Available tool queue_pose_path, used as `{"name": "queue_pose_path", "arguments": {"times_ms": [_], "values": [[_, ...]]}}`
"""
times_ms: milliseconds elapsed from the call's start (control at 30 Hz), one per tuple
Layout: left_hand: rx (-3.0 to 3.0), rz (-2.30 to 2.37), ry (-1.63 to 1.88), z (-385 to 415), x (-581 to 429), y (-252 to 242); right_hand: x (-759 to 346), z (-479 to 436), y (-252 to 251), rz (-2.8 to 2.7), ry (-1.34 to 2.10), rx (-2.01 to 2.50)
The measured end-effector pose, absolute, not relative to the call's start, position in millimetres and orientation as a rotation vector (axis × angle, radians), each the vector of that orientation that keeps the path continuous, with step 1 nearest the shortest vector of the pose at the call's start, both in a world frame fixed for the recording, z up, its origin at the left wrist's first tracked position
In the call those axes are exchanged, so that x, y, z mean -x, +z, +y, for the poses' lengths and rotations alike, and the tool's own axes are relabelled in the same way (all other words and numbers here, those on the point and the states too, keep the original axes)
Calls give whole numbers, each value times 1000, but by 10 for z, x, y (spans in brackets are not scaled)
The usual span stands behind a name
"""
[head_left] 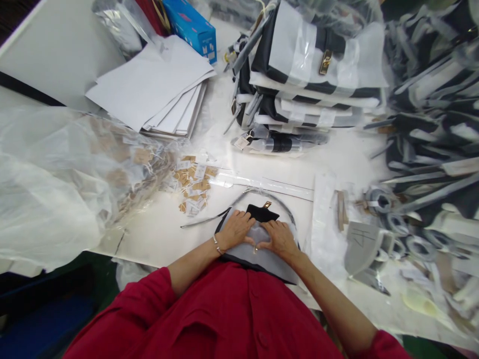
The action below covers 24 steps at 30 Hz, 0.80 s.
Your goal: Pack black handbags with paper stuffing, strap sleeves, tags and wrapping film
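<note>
A black handbag (239,255) with a pale grey covering lies at the table's near edge, against my red shirt. Its small black flap (260,213) with a gold clasp points away from me. My left hand (236,230) presses on the left part of the bag, fingertips at the flap's edge. On the right part rests my right hand (279,238), its fingers also at the flap. Both thumbs point inward over the covering, near a small gold fitting (255,249). A thin wrapped strap (205,220) loops around behind the bag.
Wrapped handbags (329,60) are stacked at the back, with more piled at the right. White sheets (157,80) and a blue box (192,27) stand at the back left. Paper tags (194,184) lie left of centre, beside plastic bags (48,184). Tape rolls (379,199) sit at the right.
</note>
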<state>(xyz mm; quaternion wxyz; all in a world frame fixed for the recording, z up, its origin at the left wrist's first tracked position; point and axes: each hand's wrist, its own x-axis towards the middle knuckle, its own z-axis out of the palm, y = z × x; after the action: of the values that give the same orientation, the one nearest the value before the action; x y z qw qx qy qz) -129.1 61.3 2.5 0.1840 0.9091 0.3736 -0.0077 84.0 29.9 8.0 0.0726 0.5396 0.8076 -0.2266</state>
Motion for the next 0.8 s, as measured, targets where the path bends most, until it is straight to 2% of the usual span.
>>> {"name": "queue_pose_path", "arguments": {"times_ms": [167, 300, 800], "values": [[-2502, 1067, 21, 631, 1317, -52, -879, 339, 12, 2403, -805, -1638], [-2472, 1071, 26, 648, 1327, -60, -896, 359, -6, 2374, -775, -1611], [-2525, 1284, 54, 602, 1258, 19, -762, 132, -106, 2378, -261, -1854]]}}
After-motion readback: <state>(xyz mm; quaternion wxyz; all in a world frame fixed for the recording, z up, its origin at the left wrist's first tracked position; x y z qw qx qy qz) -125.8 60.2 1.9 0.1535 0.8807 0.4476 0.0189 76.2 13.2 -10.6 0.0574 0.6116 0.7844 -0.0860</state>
